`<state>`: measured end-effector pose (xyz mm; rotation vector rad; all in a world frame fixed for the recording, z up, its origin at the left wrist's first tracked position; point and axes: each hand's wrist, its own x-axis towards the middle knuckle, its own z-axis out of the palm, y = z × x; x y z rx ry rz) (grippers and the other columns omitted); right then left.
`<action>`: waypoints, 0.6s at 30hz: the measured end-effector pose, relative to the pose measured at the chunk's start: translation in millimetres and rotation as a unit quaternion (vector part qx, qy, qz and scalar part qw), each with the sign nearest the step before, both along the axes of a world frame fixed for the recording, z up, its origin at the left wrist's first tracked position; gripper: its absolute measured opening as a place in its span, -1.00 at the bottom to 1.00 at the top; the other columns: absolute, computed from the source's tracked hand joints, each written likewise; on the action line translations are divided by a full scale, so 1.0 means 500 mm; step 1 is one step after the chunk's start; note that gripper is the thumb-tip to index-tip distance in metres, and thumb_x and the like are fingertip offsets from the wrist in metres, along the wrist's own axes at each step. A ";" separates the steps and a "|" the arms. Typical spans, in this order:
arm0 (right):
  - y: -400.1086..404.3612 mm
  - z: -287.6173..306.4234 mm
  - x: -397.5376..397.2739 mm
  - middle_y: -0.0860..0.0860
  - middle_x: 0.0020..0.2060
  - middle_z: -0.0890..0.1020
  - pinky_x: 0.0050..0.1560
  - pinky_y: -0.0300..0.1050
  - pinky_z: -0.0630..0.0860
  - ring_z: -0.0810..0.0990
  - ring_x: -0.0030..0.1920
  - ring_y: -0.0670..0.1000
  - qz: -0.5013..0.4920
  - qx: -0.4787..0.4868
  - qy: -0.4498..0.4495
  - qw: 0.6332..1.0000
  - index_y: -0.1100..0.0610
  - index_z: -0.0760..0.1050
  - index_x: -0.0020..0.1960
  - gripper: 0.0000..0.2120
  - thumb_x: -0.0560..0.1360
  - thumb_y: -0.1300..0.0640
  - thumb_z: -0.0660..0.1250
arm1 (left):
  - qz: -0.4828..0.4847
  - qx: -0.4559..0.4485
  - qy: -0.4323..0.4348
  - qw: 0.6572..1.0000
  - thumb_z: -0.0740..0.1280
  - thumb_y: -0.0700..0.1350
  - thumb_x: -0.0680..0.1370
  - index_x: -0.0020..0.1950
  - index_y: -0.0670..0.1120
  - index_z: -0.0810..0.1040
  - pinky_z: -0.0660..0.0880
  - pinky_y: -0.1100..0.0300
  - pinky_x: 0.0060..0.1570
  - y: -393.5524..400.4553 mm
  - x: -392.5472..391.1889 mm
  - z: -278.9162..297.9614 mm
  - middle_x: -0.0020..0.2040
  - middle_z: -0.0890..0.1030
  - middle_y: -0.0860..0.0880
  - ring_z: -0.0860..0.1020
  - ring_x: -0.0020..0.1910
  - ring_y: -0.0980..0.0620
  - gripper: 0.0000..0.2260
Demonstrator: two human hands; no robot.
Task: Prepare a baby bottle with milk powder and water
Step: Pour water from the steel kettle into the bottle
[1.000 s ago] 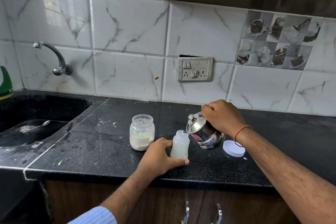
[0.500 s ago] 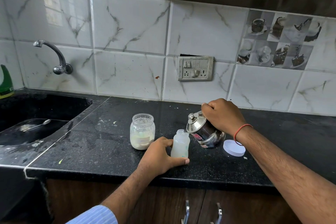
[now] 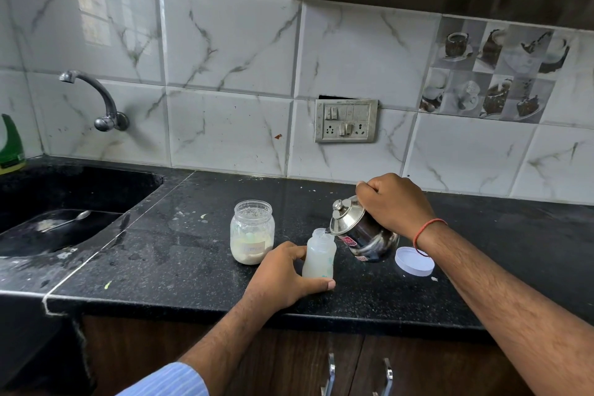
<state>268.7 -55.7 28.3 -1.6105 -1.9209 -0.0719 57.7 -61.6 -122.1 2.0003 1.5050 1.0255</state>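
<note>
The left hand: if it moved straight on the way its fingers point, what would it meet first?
The left hand already grips the baby bottle; beyond that, probably the tilted steel kettle, though depth is unclear.

Upright open baby bottle, cloudy contents

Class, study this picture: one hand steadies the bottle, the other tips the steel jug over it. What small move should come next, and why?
Probably tilt the jug back upright: its spout sits at the mouth of the bottle, which already looks well filled with cloudy liquid. The left hand should keep holding the bottle while the right hand levels the jug.
</note>
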 end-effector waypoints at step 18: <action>0.000 0.004 -0.002 0.03 -0.53 0.34 -0.37 -0.07 0.21 0.28 -0.45 0.06 -0.002 -0.001 -0.007 1.000 0.15 0.28 -0.46 -0.52 0.61 0.04 0.21 | 0.002 0.011 0.003 1.000 0.67 0.34 0.32 0.23 0.15 0.72 0.33 0.37 -0.17 0.005 0.000 -0.005 0.00 0.55 0.21 0.51 -0.09 0.24 -0.45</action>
